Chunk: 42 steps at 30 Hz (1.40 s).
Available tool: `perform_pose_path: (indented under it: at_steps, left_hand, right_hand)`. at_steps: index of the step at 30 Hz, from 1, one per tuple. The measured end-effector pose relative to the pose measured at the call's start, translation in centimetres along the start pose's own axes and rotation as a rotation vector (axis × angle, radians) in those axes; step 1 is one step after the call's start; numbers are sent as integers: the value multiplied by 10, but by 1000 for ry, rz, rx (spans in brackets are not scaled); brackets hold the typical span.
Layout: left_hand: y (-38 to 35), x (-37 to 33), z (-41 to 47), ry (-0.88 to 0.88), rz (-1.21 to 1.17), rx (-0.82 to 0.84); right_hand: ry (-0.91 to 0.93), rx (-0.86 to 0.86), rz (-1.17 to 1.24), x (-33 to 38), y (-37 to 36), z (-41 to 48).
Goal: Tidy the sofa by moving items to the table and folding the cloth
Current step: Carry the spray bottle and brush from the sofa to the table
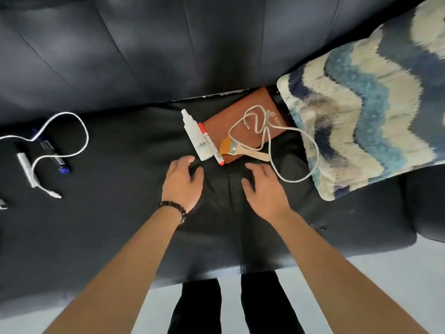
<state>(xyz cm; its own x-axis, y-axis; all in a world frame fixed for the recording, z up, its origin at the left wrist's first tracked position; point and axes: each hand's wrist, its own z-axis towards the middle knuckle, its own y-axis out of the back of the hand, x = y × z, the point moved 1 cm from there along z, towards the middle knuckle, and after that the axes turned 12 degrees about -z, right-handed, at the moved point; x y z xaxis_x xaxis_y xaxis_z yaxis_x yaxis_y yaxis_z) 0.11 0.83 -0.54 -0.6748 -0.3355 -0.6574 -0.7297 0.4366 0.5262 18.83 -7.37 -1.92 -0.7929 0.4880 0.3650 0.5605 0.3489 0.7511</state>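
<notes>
Fingers (pixel 184 161) relaxed and empty, left hand (pixel 184 183) and right hand (pixel 263 190) palm-down over sofa (pixel 115 213)

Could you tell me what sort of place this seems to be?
Probably a living room or lounge: a black leather sofa, a wavy-patterned plush cloth lying on it, and a pale floor in front.
</notes>
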Motion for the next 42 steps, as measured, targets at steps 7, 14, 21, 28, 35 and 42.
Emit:
perform_pose_path:
  at_steps: [7, 14, 21, 28, 35, 42]
  left_hand:
    - [-56, 4, 95, 338, -63, -143]
    - [-47, 17, 74, 280, -222, -85]
    - [29, -30, -71, 264, -534, -133]
    - [128, -141, -235, 173, -601, -125]
    - [212, -235, -329, -144, -657, -32]
    - [267, -255, -387, -555, -440, 192]
  right_hand:
    - [19, -215, -413, -10, -32, 67]
    - [4, -138, -423, -9, -26, 47]
    - [-80, 14, 81, 19, 47, -60]
    - [-175, -102, 274, 59, 175, -206]
    - [-197, -355, 432, 108, 279, -325]
    - [-311, -748, 698, 143, 299, -473]
